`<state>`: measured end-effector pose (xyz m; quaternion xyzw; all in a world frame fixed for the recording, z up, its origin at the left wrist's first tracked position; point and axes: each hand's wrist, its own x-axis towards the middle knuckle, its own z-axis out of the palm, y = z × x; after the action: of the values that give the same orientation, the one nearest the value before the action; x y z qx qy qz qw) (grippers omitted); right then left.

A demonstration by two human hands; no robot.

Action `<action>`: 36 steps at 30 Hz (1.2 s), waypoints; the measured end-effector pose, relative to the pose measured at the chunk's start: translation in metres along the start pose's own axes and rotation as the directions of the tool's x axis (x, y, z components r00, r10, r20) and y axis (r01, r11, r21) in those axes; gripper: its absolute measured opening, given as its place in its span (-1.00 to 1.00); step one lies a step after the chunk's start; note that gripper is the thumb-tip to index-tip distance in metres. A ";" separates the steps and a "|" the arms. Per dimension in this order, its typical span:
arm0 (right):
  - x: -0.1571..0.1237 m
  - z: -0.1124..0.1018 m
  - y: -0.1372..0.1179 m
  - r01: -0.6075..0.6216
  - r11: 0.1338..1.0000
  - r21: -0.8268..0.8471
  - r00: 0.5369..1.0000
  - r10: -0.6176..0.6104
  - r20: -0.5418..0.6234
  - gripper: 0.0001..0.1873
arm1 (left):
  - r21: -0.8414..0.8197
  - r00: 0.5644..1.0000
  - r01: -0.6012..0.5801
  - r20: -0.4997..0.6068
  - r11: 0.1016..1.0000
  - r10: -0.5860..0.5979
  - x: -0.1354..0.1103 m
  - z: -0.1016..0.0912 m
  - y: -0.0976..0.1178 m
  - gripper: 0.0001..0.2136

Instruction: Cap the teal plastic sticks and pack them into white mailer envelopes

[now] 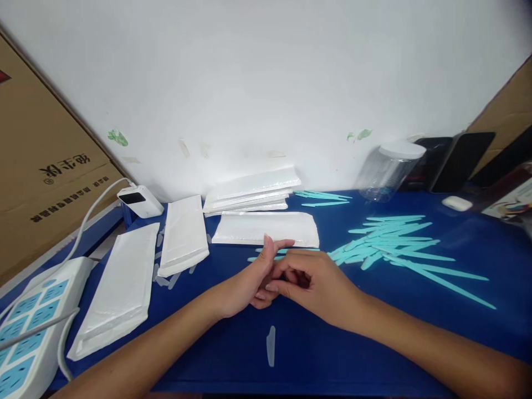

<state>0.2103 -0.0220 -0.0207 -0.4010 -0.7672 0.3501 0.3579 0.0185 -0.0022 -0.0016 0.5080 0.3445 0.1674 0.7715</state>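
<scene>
The two hands meet above the blue table [353, 368]. On the left hand [251, 285], thumb and index finger are stretched out, while the lower fingers are bent. The right hand [326, 285] has its fingers curled, and its thumb and fingertips press at the left fingers; I cannot tell if some small thing is pinched between them. Just beyond the fingers lies a white padded envelope [266, 226], flat, with a few turquoise strips [305, 250] partly hidden behind the hands. To the right of the fingers, a loose pile of the same strips [386, 244] is spread. Nearer to the person than the fingers, one translucent piece [271, 348] lies alone. Farther behind the fingers, more envelopes [253, 191] are stacked by the wall.
</scene>
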 end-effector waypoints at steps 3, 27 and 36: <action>0.000 0.000 0.001 -0.024 0.999 -0.026 1.000 0.023 -0.021 -0.85 | 0.021 1.000 -0.011 0.015 1.000 0.010 -0.001 0.000 0.001 -0.24; 0.015 -0.069 0.022 0.186 0.930 -0.316 0.982 -0.185 0.035 -0.81 | 0.049 0.993 -0.048 -0.103 0.998 0.053 0.002 -0.018 -0.003 -0.63; 0.037 -0.165 0.120 -0.128 0.646 -0.752 0.979 -0.039 -0.200 -0.68 | 0.398 0.946 -0.125 -0.228 0.909 0.230 0.002 -0.026 0.001 -0.56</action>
<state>0.3753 0.1032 -0.0277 -0.5655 -0.7935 -0.0373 0.2220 0.0020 0.0171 -0.0080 0.6490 0.4240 0.2354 0.5862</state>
